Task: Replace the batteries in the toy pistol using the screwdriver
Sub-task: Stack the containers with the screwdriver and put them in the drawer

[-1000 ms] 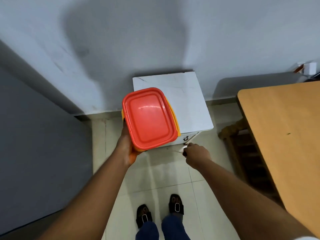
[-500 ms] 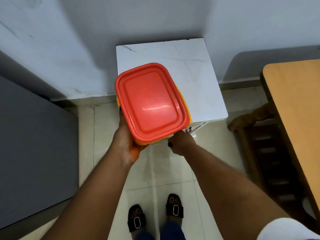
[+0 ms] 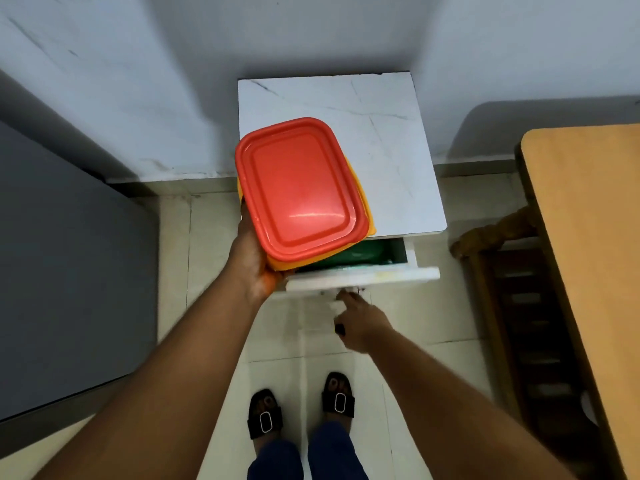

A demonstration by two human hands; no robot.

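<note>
1. Your left hand [image 3: 254,261] holds a plastic container [image 3: 363,216] from below and from its left side — the fingers curl under the yellow base, and the red lid [image 3: 298,188] on top faces up at you.
2. The container is lifted in the air, partly above the white cabinet [image 3: 391,140] and partly above its open drawer [image 3: 363,275].
3. Your right hand [image 3: 362,322] is just below the drawer front, lower and to the right of your left hand. The forefinger [image 3: 346,298] points forward and touches the underside of the drawer front near the small handle; the other fingers are curled in. Whether they grip something, you cannot tell — a small dark tip shows at the left edge of this hand, but it is too small to name.
4. Inside the drawer, just ahead of your right hand, something green [image 3: 367,254] lies; its shape is half hidden by the container.
5. The toy pistol, the batteries and the screwdriver do not show anywhere in the head view, so their place cannot be told.
6. To the far right of your right hand stands a wooden worktop [image 3: 588,237], with a wooden chair [image 3: 512,289] beside it.
7. Below both hands are your feet in black sandals [image 3: 265,414] on the tiled floor [image 3: 214,306].
</note>
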